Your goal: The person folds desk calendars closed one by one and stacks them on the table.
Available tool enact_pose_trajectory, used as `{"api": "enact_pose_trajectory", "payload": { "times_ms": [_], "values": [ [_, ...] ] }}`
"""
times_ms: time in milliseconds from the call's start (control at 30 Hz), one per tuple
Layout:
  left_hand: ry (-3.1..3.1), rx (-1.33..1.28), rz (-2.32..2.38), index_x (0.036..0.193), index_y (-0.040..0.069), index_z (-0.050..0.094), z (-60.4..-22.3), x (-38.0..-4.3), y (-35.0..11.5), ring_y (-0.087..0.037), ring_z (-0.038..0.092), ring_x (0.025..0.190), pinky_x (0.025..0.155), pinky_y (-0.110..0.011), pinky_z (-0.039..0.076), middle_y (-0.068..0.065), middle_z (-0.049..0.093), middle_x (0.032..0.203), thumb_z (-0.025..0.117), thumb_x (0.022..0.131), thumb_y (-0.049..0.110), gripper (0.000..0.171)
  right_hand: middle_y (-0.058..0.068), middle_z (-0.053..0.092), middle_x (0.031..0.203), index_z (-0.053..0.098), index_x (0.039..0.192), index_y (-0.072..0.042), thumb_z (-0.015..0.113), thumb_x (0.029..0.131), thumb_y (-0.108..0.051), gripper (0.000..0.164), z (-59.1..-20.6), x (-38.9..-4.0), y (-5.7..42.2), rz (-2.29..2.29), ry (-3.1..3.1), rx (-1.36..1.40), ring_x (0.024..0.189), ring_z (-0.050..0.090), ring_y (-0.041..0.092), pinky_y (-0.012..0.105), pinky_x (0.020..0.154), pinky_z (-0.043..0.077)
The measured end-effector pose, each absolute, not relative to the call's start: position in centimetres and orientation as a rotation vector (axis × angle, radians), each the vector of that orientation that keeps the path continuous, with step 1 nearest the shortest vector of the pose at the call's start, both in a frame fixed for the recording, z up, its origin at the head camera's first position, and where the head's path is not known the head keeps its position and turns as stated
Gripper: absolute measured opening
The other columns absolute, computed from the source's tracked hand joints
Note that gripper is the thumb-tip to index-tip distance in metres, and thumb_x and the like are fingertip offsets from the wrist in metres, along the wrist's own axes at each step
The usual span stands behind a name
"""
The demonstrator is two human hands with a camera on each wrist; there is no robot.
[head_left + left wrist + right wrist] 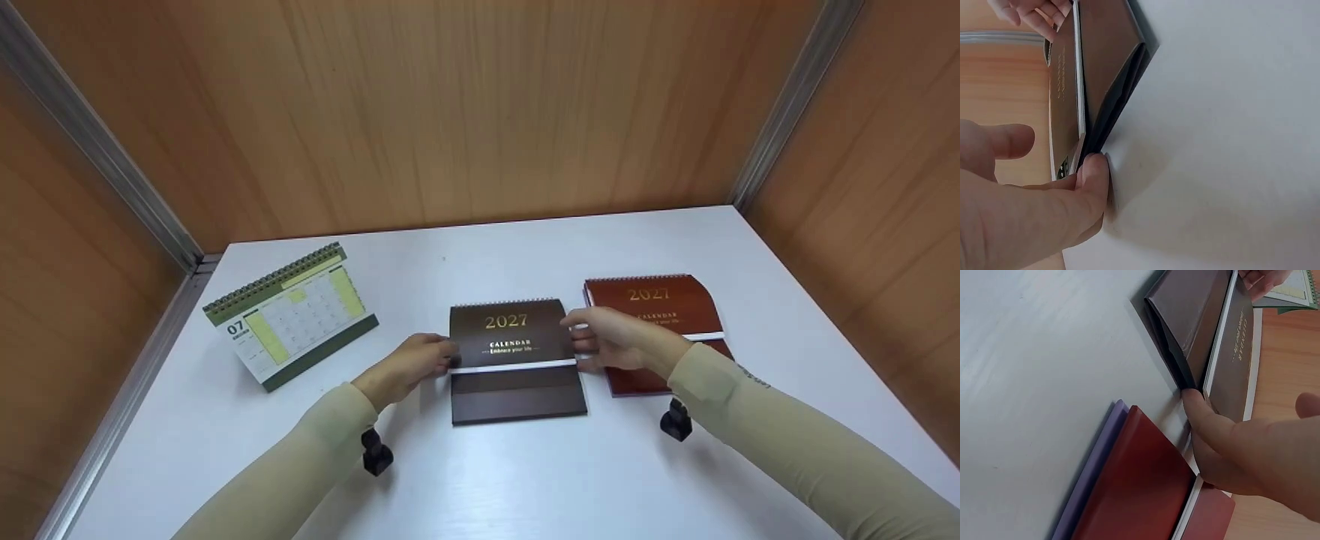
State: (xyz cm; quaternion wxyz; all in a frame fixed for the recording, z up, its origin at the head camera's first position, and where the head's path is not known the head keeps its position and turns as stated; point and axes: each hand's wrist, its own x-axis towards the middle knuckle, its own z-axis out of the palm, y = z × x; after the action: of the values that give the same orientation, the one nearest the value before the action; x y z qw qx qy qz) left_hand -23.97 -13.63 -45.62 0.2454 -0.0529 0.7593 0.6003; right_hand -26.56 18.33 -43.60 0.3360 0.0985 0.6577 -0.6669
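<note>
Centrally, a dark brown calendar (516,352) marked 2027 sits on the white tabletop (525,480), its spiral binding at the far edge. The left hand (411,364) touches its left side and the right hand (622,343) its right; in the wrist views, the fingers (1094,183) lie against the edges, each thumb spread apart. Just to the right is a red calendar (667,300), partly hidden by the right hand; toward the far left, a green-and-white calendar (304,322) stands angled.
</note>
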Motion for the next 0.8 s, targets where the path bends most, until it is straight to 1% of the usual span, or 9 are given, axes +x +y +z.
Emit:
{"api": "enact_pose_trajectory", "payload": {
  "times_ms": [133,200,333,400,467,567,633,700,800],
  "values": [
    [2.086,-0.213,1.668,0.150,-0.015,0.044,-45.7,-24.1,-13.4,-0.033,0.058,0.132,0.115,-0.041,0.049,-0.025,0.058,0.143,0.056,0.103,0.017,0.058,0.021,0.047,0.144,0.040,0.145,-0.002,0.053,0.106,-0.022,0.046,-43.5,-26.7,17.9,-1.741,1.728,0.295,0.136,0.050,0.035,0.057,0.119,0.042],
    [2.087,-0.254,1.676,0.148,-0.015,0.046,-45.8,-24.1,-13.3,-0.030,0.059,0.128,0.114,-0.041,0.050,-0.023,0.060,0.139,0.056,0.102,0.016,0.056,0.020,0.047,0.143,0.041,0.144,-0.004,0.055,0.105,-0.023,0.045,-43.5,-26.7,17.7,-1.726,1.750,0.324,0.134,0.049,0.034,0.056,0.118,0.043],
    [2.098,-0.274,1.680,0.148,-0.016,0.046,-45.9,-24.0,-13.1,-0.029,0.060,0.127,0.115,-0.041,0.049,-0.023,0.060,0.139,0.056,0.101,0.015,0.057,0.023,0.038,0.154,0.036,0.153,-0.002,0.057,0.103,-0.026,0.058,-43.5,-26.6,17.1,-1.684,1.798,0.351,0.143,0.039,0.038,0.057,0.120,0.039],
    [2.107,-0.282,1.691,0.148,-0.017,0.045,-45.9,-23.9,-13.0,-0.031,0.059,0.129,0.116,-0.042,0.048,-0.025,0.059,0.140,0.055,0.100,0.013,0.057,0.024,0.037,0.156,0.034,0.155,-0.001,0.057,0.102,-0.026,0.063,-43.6,-26.5,16.8,-1.687,1.805,0.361,0.144,0.038,0.038,0.056,0.121,0.038],
    [2.114,-0.296,1.704,0.148,-0.018,0.046,-46.1,-23.9,-12.9,-0.033,0.058,0.132,0.117,-0.043,0.047,-0.027,0.058,0.143,0.054,0.100,0.012,0.057,0.023,0.041,0.152,0.035,0.153,0.000,0.057,0.101,-0.025,0.062,-43.6,-26.4,16.5,-1.698,1.807,0.374,0.139,0.043,0.037,0.055,0.120,0.040],
    [2.110,-0.316,1.724,0.149,-0.018,0.044,-46.1,-23.9,-12.7,-0.035,0.055,0.138,0.118,-0.044,0.046,-0.028,0.055,0.147,0.054,0.101,0.011,0.057,0.019,0.049,0.142,0.040,0.148,-0.002,0.057,0.100,-0.024,0.055,-43.6,-26.4,16.3,-1.716,1.808,0.401,0.128,0.051,0.032,0.051,0.116,0.044],
    [2.103,-0.327,1.730,0.149,-0.018,0.044,-46.2,-23.9,-12.7,-0.035,0.054,0.139,0.119,-0.044,0.045,-0.028,0.054,0.148,0.053,0.101,0.011,0.057,0.017,0.052,0.137,0.042,0.145,-0.003,0.057,0.100,-0.023,0.051,-43.7,-26.4,16.1,-1.729,1.806,0.418,0.123,0.054,0.030,0.048,0.114,0.046],
    [2.095,-0.344,1.737,0.148,-0.017,0.044,-46.2,-23.9,-12.7,-0.033,0.055,0.137,0.119,-0.044,0.044,-0.026,0.055,0.146,0.053,0.102,0.011,0.055,0.018,0.053,0.137,0.044,0.144,-0.004,0.057,0.101,-0.022,0.049,-43.6,-26.5,16.0,-1.743,1.804,0.422,0.123,0.056,0.030,0.045,0.112,0.049],
    [2.067,-0.371,1.762,0.144,-0.016,0.049,-46.1,-23.8,-12.8,-0.028,0.057,0.127,0.117,-0.043,0.046,-0.021,0.058,0.136,0.053,0.104,0.010,0.048,0.016,0.054,0.134,0.045,0.143,-0.005,0.057,0.101,-0.022,0.046,-43.5,-26.5,16.0,-1.747,1.817,0.407,0.120,0.056,0.027,0.041,0.107,0.052]
  ]
}}
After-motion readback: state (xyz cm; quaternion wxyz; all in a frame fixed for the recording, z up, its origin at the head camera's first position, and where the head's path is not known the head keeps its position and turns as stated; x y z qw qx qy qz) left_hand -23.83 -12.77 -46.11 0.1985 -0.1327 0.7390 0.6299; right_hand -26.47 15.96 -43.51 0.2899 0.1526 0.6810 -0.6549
